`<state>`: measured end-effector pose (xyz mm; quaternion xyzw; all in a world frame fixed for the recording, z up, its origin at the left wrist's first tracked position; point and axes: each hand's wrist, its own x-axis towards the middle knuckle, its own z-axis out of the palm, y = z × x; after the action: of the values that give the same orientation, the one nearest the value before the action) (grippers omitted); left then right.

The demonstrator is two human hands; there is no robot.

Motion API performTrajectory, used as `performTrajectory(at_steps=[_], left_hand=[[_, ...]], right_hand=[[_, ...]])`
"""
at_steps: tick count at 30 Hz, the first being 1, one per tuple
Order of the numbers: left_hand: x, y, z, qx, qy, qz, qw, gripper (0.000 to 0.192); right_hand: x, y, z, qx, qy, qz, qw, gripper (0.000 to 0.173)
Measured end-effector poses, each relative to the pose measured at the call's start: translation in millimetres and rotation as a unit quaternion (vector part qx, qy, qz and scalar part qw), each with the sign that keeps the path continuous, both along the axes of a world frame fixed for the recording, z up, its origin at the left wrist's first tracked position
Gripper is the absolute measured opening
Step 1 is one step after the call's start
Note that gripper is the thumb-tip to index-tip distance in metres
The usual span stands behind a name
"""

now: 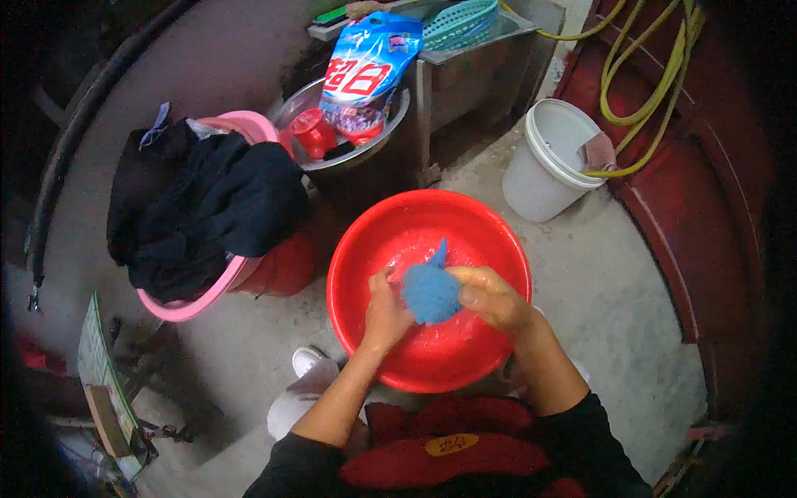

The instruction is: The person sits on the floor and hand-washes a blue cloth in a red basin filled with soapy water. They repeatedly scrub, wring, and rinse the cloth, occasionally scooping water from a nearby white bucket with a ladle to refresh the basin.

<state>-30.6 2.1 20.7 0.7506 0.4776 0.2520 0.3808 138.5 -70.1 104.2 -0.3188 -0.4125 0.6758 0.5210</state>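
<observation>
A bunched blue cloth (431, 295) is between my two hands, above the inside of a red plastic basin (429, 367). My left hand (386, 311) cups its left side, with some fingers hidden behind the cloth. At the right edge, the thumb and fingers of my right hand (496, 297) pinch the fabric. One pointed corner of the cloth sticks out away from me. Drops or suds show on the basin's inner wall.
Dark clothes (205, 205) overfill a pink tub (227, 283) at left. Behind, a metal bowl (348, 159) holds red cups (313, 134) and a detergent bag (373, 59). A white bucket (535, 187) stands at right, near a yellow hose (663, 99). A blue-green basket (461, 25) sits beyond.
</observation>
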Motion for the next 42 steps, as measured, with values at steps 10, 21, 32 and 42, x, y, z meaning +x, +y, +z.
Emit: performTrajectory(at_steps=[10,21,32,42], left_hand=[[-1,47,-5,-0.255,-0.325,0.041,0.91,0.029],[10,45,-15,-0.238,-0.188,-0.179,0.936,0.031],[4,10,-56,-0.031,0.166,-0.544,0.822,0.036],[2,6,-65,-0.021,0.128,-0.487,0.864,0.024]], right_hand=[[58,35,-29,0.058,-0.424,-0.064,0.902,0.037],[347,105,-124,-0.107,-0.575,-0.522,0.62,0.044],[397,177,-135,-0.425,-0.383,-0.321,0.755,0.049],[488,154,-179,-0.406,-0.485,-0.123,0.765,0.009]])
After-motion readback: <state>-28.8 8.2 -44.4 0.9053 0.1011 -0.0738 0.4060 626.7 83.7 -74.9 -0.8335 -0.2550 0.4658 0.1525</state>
